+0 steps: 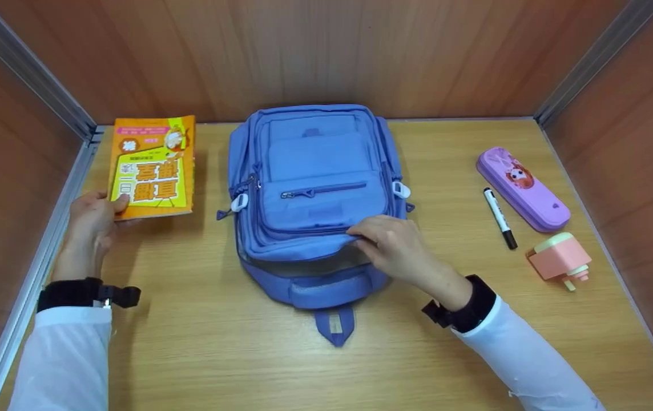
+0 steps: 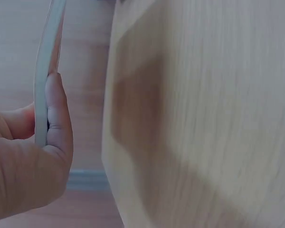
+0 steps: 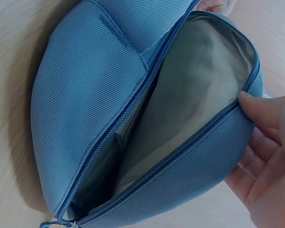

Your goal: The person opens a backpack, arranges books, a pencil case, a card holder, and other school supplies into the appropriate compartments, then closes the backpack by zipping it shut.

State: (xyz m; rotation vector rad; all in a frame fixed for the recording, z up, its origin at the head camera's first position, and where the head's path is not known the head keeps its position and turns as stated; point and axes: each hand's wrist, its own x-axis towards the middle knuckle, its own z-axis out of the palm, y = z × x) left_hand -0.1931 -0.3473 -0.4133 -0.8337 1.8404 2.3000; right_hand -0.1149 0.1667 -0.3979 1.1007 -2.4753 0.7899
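A blue backpack [image 1: 318, 154] lies on the table with its main zipper undone along the near edge. My right hand [image 1: 392, 248] pinches the edge of its front panel and lifts it. In the right wrist view the gap shows a pale grey lining [image 3: 194, 80], with the thumb on the zipper edge and the fingers underneath. My left hand [image 1: 93, 220] grips an orange and yellow book [image 1: 152, 165] by its near left corner, thumb on the cover. The left wrist view shows the book's page edge [image 2: 42, 85] between thumb and fingers, held above the table.
Right of the backpack lie a purple pencil case [image 1: 523, 188], a white marker with black ends [image 1: 500, 218] and a pink and pale green gadget [image 1: 560, 258]. Wooden panels [image 1: 326, 57] wall the table [image 1: 218, 359] at the back and both sides.
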